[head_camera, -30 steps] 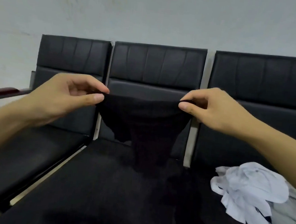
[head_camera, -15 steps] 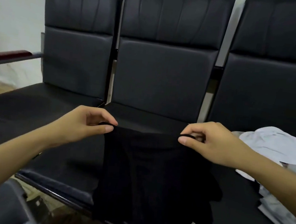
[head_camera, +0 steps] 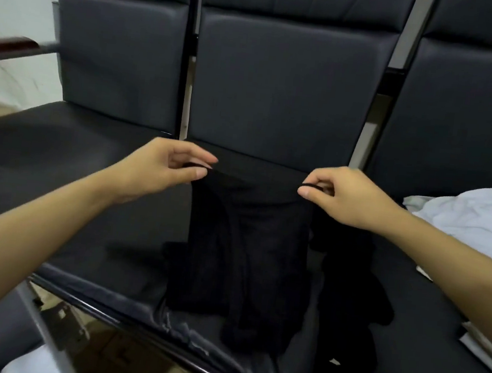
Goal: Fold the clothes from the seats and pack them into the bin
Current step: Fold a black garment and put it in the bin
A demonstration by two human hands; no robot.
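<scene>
A black garment (head_camera: 246, 256) lies lengthwise on the middle black seat (head_camera: 127, 268), its lower end reaching the seat's front edge. My left hand (head_camera: 161, 171) pinches its top left corner between thumb and forefinger. My right hand (head_camera: 347, 194) pinches the top right corner the same way. The top edge sags a little between the two hands, just above the seat near the backrest. A dark sleeve or fold trails off to the right of the garment. No bin can be made out clearly.
A pile of white and pale grey clothes (head_camera: 466, 215) lies on the right seat. The left seat (head_camera: 30, 145) has a wooden armrest (head_camera: 8, 42). A metal bar (head_camera: 46, 338) and a grey object stand at the lower left, above a floor with debris.
Both hands have lowered the black garment from hanging in the air onto the middle seat, where it now lies spread. My view has tilted downward and come closer.
</scene>
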